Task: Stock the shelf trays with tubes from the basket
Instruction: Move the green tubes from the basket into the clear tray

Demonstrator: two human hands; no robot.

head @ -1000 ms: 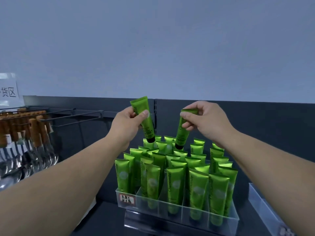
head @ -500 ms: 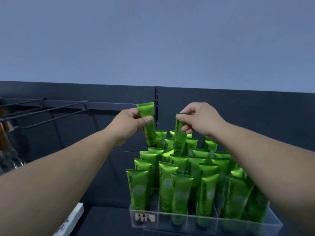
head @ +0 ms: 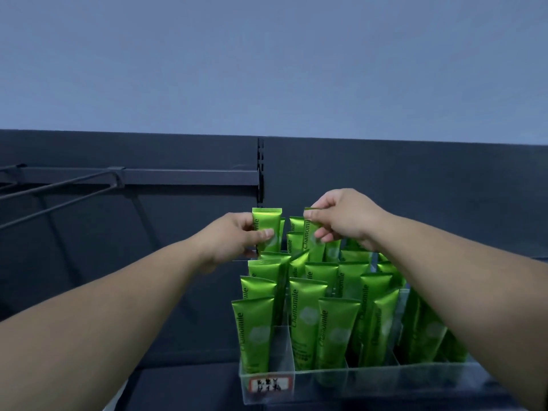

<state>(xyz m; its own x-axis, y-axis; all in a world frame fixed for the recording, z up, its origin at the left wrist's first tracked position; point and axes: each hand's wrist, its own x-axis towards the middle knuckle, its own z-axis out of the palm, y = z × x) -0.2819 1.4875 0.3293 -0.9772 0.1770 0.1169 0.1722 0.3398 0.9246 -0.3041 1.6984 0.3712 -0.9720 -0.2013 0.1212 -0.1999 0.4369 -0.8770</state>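
left hand pinches tube; right hand pinches second tube over tray.

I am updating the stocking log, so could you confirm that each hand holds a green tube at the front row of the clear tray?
Not quite. The head view shows the left hand holding a green tube and the right hand a second tube, but at the back row of the clear tray, not the front.

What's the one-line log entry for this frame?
left hand: grips left tube | right hand: pinches right tube | tubes: at back of clear tray | not released
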